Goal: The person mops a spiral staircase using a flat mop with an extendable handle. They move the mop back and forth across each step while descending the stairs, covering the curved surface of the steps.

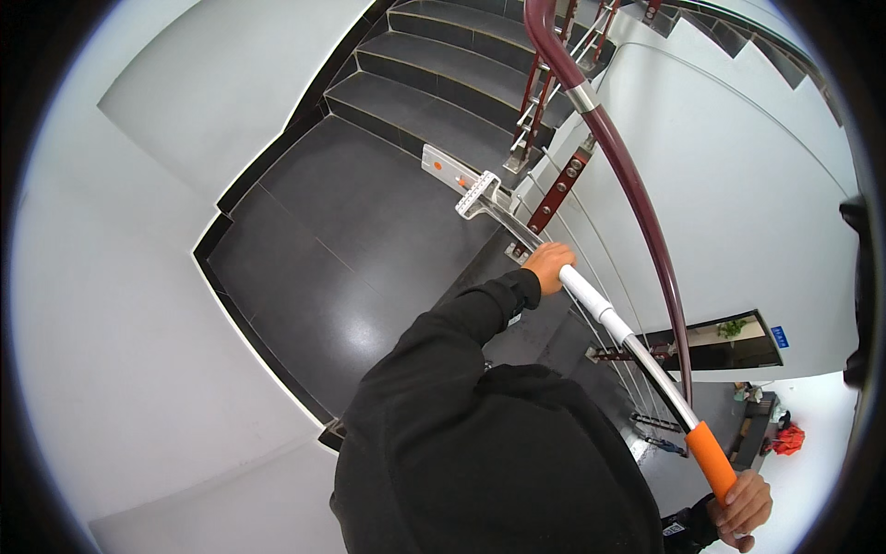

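A flat mop runs diagonally before me. Its long handle [588, 296] has bare metal sections, a white sleeve and an orange grip [710, 457] at the lower end. My left hand [550, 266] is wrapped around the handle just above the white sleeve. At the end of the orange grip my right hand [744, 505] is closed. The mop's white bracket [477, 196] and pale flat head [443, 166] lie by the foot of the lowest stair step. Whether the head touches the floor, I cannot tell.
Dark stair steps [422, 83] rise beyond the tiled landing [332, 228]. A maroon handrail [633, 166], with red posts [559, 187] and thin metal rods, curves along the right. White walls [124, 291] flank the landing. A mirror [727, 339] and orange-red fabric [788, 440] appear lower right.
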Tool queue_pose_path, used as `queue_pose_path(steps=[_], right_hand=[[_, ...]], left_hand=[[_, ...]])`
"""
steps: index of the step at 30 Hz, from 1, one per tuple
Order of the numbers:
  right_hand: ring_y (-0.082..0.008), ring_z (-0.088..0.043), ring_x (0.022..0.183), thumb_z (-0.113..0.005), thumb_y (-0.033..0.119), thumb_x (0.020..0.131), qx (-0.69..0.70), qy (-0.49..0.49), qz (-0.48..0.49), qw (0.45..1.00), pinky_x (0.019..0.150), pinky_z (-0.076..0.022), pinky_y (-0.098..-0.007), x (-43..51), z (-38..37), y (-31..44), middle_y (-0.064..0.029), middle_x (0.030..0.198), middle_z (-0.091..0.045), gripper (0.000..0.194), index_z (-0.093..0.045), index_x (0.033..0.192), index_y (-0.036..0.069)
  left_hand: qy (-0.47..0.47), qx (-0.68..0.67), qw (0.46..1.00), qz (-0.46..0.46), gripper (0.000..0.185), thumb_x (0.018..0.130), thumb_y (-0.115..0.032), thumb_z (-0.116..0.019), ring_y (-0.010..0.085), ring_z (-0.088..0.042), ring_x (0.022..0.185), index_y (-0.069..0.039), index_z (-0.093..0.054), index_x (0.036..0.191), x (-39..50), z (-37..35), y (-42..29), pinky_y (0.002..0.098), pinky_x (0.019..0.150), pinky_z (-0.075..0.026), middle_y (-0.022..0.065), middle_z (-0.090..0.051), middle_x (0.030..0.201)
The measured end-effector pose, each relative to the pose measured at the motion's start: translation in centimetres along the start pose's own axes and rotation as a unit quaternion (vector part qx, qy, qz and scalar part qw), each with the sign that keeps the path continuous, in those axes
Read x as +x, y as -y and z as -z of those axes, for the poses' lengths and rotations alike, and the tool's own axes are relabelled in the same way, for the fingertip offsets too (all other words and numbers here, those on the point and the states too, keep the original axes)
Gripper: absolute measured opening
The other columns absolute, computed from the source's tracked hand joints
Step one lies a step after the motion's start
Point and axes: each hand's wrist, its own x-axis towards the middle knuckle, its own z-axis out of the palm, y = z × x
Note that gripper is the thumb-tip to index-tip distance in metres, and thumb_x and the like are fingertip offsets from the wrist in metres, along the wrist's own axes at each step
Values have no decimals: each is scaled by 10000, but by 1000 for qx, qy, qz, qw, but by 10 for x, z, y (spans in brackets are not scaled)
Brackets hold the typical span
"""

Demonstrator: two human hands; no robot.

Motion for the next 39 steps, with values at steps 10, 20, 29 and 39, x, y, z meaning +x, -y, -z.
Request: queue_pose_path(steps=[10, 20, 29, 39], right_hand=[[-264, -665, 782, -658, 441, 898, -287, -187, -541, 768, 785, -544, -321, -26, -8, 68, -308, 1260, -602, 718, -492, 1341, -100], [-60, -414, 510, -810, 207, 824, -104, -243, -789, 554, 448, -348, -190, -31, 19, 54, -15, 807, -558, 774, -385, 1460, 85], [-54, -444, 508, -750, 170, 863, -43, -169, -805, 566, 419, -324, -182, -25, 23, -69, -7, 788, -559, 517, -483, 1293, 69], [-143, -557, 533, -751, 154, 820, 67, -104, -747, 653, 441, -449, -250, -28, 1, -204, -102, 844, -638, 615, -461, 1353, 51]], left_hand=[[-14, -33, 998, -42, 262, 632, -33, -722, 303, -564, 884, -135, -583, 829, -2, -47, 20, 425, 789, -396, 55, -562, 829], [33, -31, 998, -52, 203, 681, -79, -724, 256, -543, 868, -148, -596, 823, -17, -69, 38, 392, 826, -370, 34, -546, 834], [19, 74, 997, -12, 167, 711, -113, -706, 264, -541, 895, -148, -615, 847, -20, -27, 132, 402, 862, -382, 44, -554, 852], [-113, 303, 885, 335, 404, 843, -117, -637, 358, -398, 1365, -102, -570, 1241, -44, 18, 184, 509, 1088, -333, 200, -489, 1381]])
